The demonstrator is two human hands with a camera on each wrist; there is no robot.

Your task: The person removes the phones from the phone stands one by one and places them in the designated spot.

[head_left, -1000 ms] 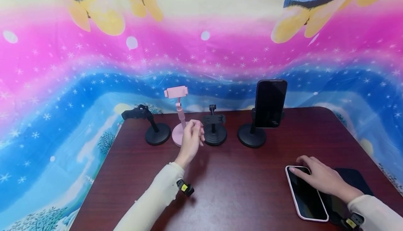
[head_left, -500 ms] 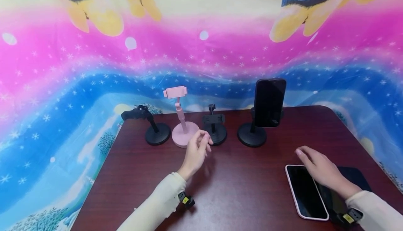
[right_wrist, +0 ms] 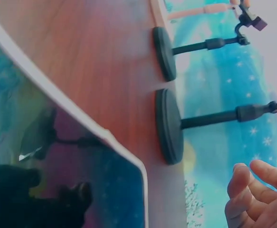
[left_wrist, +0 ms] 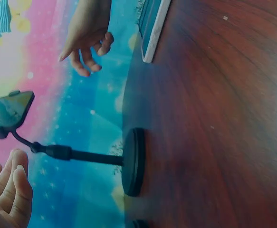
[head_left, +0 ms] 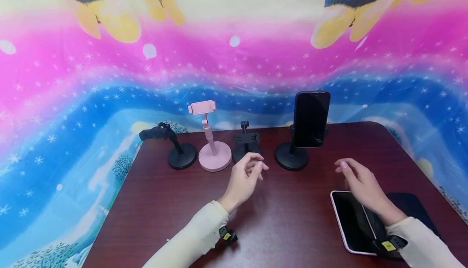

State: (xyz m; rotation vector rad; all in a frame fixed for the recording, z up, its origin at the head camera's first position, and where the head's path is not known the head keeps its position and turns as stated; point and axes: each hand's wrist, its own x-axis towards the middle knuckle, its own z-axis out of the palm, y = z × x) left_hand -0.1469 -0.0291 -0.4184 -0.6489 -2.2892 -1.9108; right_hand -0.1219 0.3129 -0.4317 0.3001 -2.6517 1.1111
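A pink-and-blue patterned cloth [head_left: 204, 61] hangs behind a dark wooden desk [head_left: 285, 223]. Along its far edge stand a leftmost black stand [head_left: 182, 156], a pink stand [head_left: 215, 156], a middle black stand [head_left: 246, 139] and a rightmost black stand [head_left: 291, 157] bearing a black phone [head_left: 312, 119]. The left hand [head_left: 243, 180], loosely curled and holding nothing, hovers midway; the right hand [head_left: 365, 184], equally loose and unladen, hovers by a pale-rimmed phone [head_left: 347, 221] toward the near right corner.
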